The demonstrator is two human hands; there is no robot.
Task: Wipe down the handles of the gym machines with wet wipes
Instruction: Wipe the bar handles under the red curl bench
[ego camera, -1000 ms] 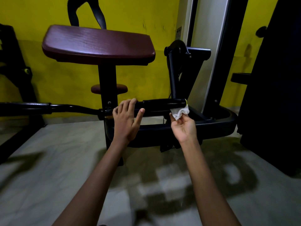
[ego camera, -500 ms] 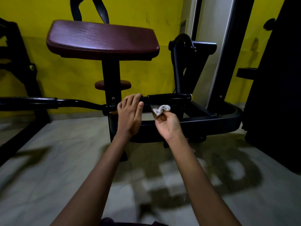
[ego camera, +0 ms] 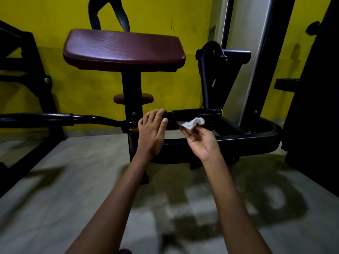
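- While our left hand (ego camera: pixel 151 132) rests on the black bar, its fingers (ego camera: pixel 156 116) lie close together and curl lightly over the top, just left of the handle (ego camera: pixel 197 113).
- Our right hand (ego camera: pixel 200 142) sits palm up below the handle, its fingers (ego camera: pixel 189 132) pinching a crumpled white wipe (ego camera: pixel 193 123).
- The wipe is just under the near side of the handle; we cannot tell whether it touches.
- A maroon pad (ego camera: pixel 122 49) stands on a black post (ego camera: pixel 131 92) above the bar, before a yellow wall (ego camera: pixel 55 13).
- A second grip (ego camera: pixel 36 118) reaches left over the pale floor (ego camera: pixel 64 198).
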